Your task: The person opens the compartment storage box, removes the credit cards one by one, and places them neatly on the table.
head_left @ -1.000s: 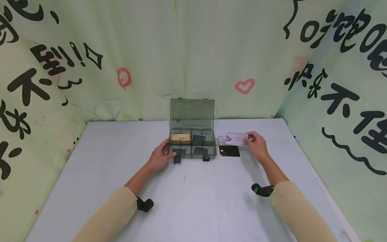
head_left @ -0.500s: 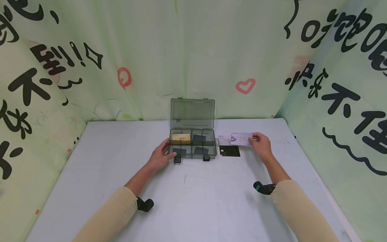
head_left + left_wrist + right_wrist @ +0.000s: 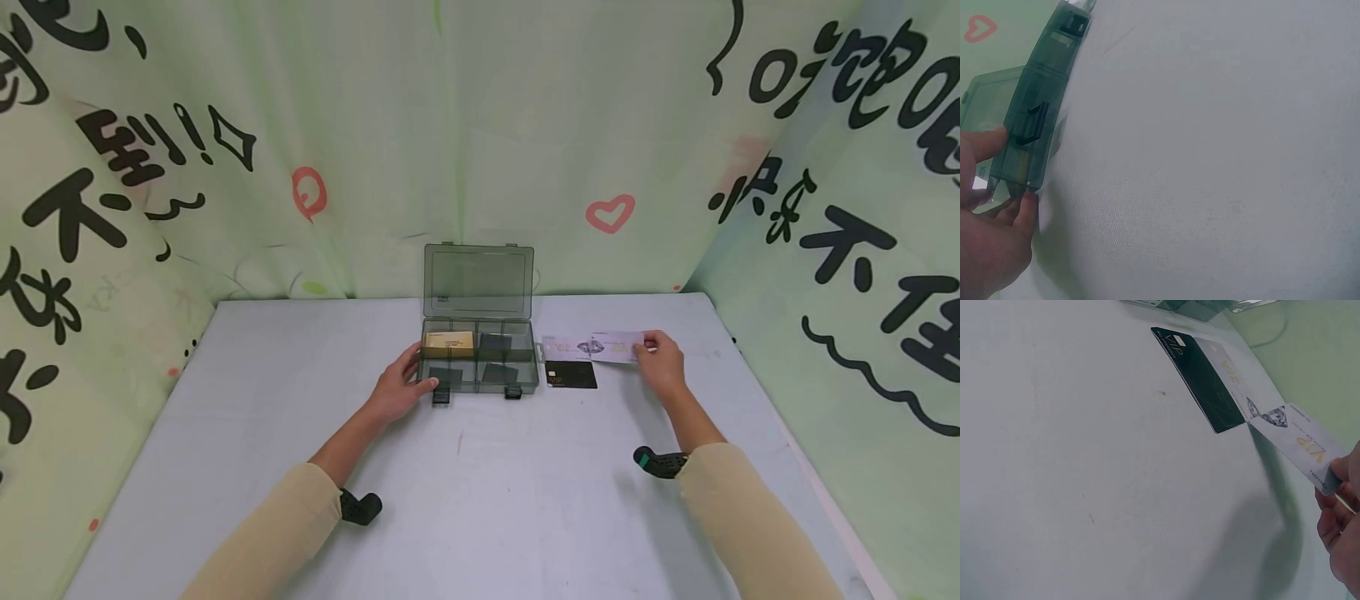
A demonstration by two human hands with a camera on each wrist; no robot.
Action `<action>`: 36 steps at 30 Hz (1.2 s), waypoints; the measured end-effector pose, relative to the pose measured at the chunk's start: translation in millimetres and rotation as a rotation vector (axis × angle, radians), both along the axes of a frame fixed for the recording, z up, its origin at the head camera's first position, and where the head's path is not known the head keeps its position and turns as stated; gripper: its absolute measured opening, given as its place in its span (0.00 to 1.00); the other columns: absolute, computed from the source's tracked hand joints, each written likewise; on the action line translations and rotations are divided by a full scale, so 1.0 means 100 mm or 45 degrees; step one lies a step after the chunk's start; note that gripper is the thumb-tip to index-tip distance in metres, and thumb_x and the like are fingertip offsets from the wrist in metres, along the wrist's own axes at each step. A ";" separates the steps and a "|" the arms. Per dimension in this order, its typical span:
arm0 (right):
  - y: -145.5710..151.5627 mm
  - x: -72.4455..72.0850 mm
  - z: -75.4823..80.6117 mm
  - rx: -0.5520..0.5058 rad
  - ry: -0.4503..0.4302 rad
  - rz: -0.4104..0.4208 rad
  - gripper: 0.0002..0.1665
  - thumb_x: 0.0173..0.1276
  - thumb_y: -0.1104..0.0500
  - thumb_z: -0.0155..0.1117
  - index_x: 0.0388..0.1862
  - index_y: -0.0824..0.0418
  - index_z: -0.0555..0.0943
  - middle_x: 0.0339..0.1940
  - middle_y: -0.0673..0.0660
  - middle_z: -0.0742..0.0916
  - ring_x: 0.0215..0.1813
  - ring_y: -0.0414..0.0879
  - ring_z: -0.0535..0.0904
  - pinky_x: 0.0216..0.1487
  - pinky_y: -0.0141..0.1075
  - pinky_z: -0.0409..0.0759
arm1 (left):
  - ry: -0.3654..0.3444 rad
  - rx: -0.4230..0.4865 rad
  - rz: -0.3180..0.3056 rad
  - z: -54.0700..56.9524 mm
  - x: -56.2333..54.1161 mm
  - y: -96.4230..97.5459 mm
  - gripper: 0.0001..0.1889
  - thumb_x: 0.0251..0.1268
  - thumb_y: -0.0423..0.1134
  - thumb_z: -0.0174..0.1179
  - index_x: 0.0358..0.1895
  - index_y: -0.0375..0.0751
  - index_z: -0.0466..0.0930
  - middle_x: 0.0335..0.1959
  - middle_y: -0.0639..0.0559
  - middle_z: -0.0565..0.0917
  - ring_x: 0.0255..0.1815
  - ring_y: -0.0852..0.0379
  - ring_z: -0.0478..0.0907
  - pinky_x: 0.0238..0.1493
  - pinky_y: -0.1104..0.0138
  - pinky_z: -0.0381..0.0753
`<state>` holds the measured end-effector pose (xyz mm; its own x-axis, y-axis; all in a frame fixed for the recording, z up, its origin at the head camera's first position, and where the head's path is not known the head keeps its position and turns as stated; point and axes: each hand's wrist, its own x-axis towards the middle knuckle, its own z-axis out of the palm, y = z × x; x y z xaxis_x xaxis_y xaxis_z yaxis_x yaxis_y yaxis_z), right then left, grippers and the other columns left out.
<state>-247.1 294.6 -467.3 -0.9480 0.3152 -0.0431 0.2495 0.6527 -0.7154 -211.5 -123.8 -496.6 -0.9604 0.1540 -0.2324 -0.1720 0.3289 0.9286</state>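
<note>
On box [image 3: 1040,94] | left fingers [image 3: 1025,215] gripping | right fingers [image 3: 1329,522] pinching card [image 3: 1302,450] | "VIP" [image 3: 1311,449]: right wrist only

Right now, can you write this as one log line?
left fingers: grip tinted box | lid: open | right fingers: pinch pale card | dark card, second pale card: on table

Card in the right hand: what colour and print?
Pale lilac-white card with gold VIP lettering and a dark gem-like print; best in the right wrist view.

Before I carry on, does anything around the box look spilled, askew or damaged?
Nothing stands out: the box sits upright, the right hand pinches a pale card, the black card lies flat; no spill or damage shows.
</note>
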 end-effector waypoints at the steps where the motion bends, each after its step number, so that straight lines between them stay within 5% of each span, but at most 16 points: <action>1: 0.01 0.00 -0.01 0.010 -0.002 -0.002 0.20 0.74 0.62 0.49 0.61 0.72 0.71 0.54 0.68 0.77 0.51 0.56 0.73 0.43 0.34 0.72 | -0.003 0.000 0.003 0.00 0.00 0.00 0.41 0.67 0.38 0.60 0.78 0.51 0.45 0.78 0.42 0.54 0.79 0.47 0.52 0.76 0.54 0.63; 8: 0.06 -0.03 -0.08 0.042 -0.043 0.003 0.25 0.70 0.63 0.53 0.63 0.73 0.68 0.55 0.70 0.77 0.51 0.58 0.73 0.47 0.41 0.76 | -0.012 0.004 0.006 0.00 0.00 0.00 0.41 0.68 0.39 0.60 0.78 0.52 0.46 0.78 0.44 0.54 0.79 0.48 0.52 0.76 0.55 0.63; 15: 0.03 -0.06 -0.12 0.103 -0.170 0.025 0.35 0.72 0.60 0.56 0.72 0.73 0.59 0.67 0.73 0.70 0.67 0.65 0.66 0.72 0.56 0.67 | -0.027 -0.001 0.007 -0.01 0.01 -0.01 0.41 0.68 0.39 0.60 0.78 0.53 0.46 0.78 0.44 0.54 0.79 0.48 0.52 0.76 0.54 0.63; 28: -0.08 -0.08 -0.17 0.354 -0.212 0.054 0.38 0.72 0.55 0.56 0.74 0.72 0.56 0.67 0.75 0.67 0.68 0.69 0.62 0.72 0.59 0.63 | -0.023 0.000 0.009 0.00 0.01 0.00 0.41 0.68 0.39 0.60 0.78 0.52 0.46 0.78 0.44 0.55 0.79 0.49 0.53 0.76 0.55 0.63; 36: -0.09 -0.04 -0.18 0.349 -0.197 0.073 0.42 0.66 0.52 0.63 0.72 0.71 0.60 0.68 0.74 0.67 0.67 0.67 0.61 0.71 0.58 0.63 | -0.024 -0.011 0.010 -0.01 -0.01 0.00 0.41 0.67 0.40 0.60 0.78 0.53 0.46 0.78 0.44 0.55 0.78 0.49 0.53 0.76 0.55 0.64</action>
<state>-251.4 285.4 -484.9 -0.9534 0.2814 -0.1090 0.2990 0.8319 -0.4674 -212.0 -123.7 -497.7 -0.9569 0.1445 -0.2521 -0.1923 0.3355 0.9222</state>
